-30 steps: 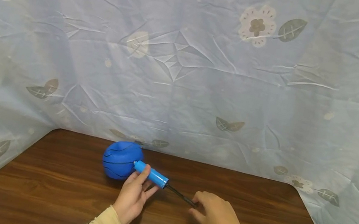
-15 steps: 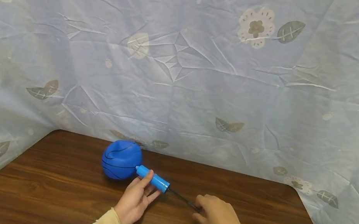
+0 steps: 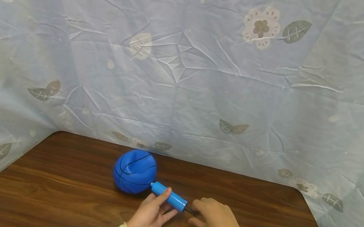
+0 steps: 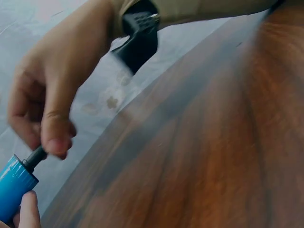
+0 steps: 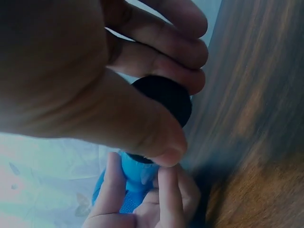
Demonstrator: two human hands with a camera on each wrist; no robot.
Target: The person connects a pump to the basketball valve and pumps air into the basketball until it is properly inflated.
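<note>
A blue ball (image 3: 134, 171) with black seam lines, dented on its upper side, sits on the table. The tip of a light blue hand pump (image 3: 173, 199) meets the ball's right side. My left hand (image 3: 150, 215) grips the pump barrel, thumb on top and fingers beneath. At the pump's other end, my right hand (image 3: 218, 224) pinches the black handle (image 5: 166, 102) between thumb and fingers. Only a short piece of the dark rod shows between barrel and right hand. In the left wrist view the barrel (image 4: 15, 187) lies at the lower left, below the right hand.
The brown wood-grain table (image 3: 48, 187) has rounded far corners. A pale blue floral cloth (image 3: 199, 92) hangs behind it and along both sides. A black strap device (image 4: 140, 38) is worn on the right wrist.
The ball, pump and left hand have shifted right and toward me. The rod has slid into the barrel, narrowing the gap between the hands. The right hand has barely moved.
</note>
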